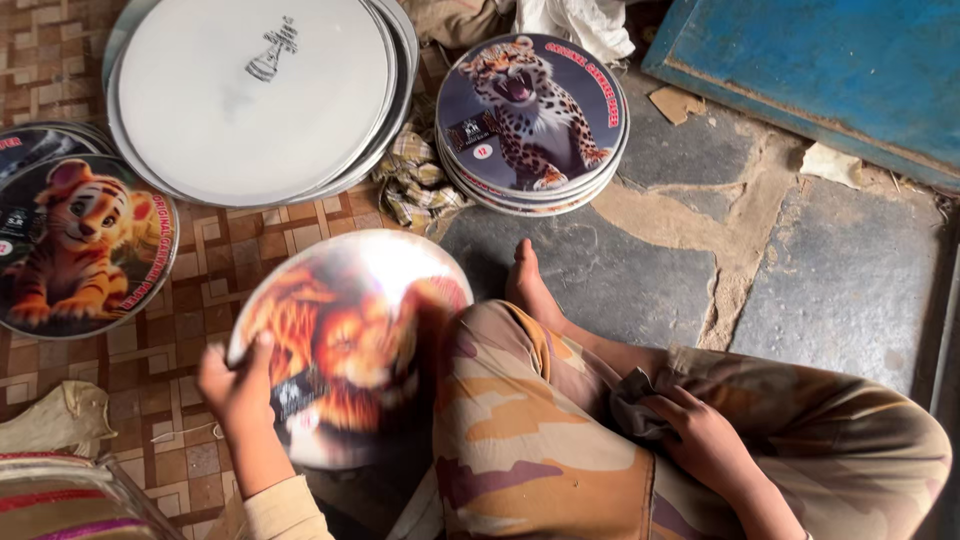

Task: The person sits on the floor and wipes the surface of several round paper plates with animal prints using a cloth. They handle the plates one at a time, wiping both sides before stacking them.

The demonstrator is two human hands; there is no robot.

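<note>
One big stack of plain white round metal plates (255, 95) lies on the patterned floor (190, 300). The left hand (237, 385) has its grip clamped on a round lion-printed plate (350, 330), tilted beside the knee. The right hand (700, 440) closes on a small grey cloth (630, 400) on the lap.

One view only, worn on the person's head and tilted steeply down over the lap to the floor (830, 290). It sits close: the bent knees fill the lower frame, the left hand (235, 385) and right hand (705, 440) fall just below it, and stacks of round plates (535, 120) lie farther off along the top edge
</note>
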